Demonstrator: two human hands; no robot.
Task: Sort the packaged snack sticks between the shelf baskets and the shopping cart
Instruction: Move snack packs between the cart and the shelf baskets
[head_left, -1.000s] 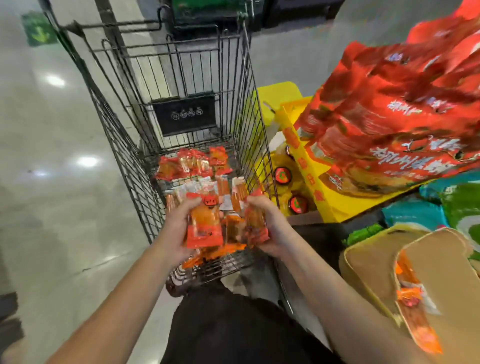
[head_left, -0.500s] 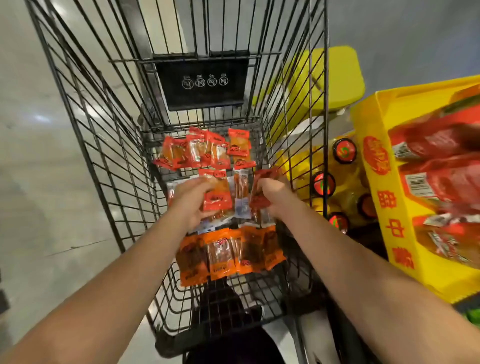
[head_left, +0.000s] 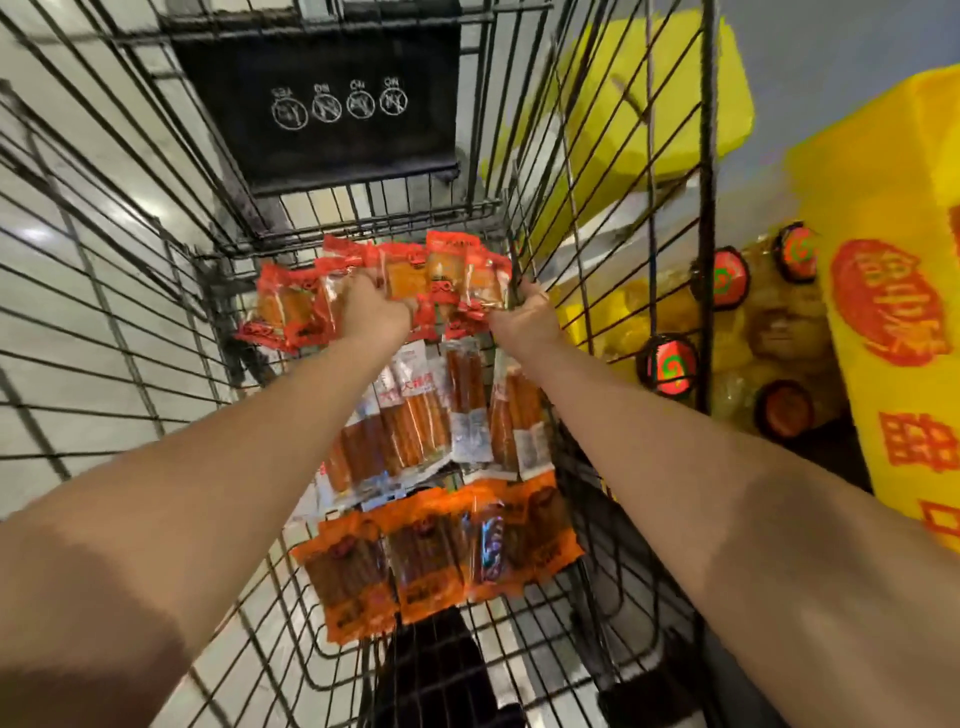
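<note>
Hands: two, a left hand (head_left: 375, 306) and a right hand (head_left: 524, 315), both inside the cart
Black wire shopping cart (head_left: 130, 332): one
Rows of snack packets on the cart floor: three
Far row, red-orange foil snack-stick packets (head_left: 447, 270): roughly six, blurred and partly hidden by the hands, so no exact count
Middle row, clear packets with red sticks (head_left: 415, 415): about five
Near row, orange packets with dark sticks (head_left: 431, 561): about four
Round red-and-green lids (head_left: 667, 366) outside the cart: four show
Yellow printed cardboard box (head_left: 883, 322): one
Black plastic sign panel with round white icons (head_left: 317, 93): one, bearing four icons
</note>
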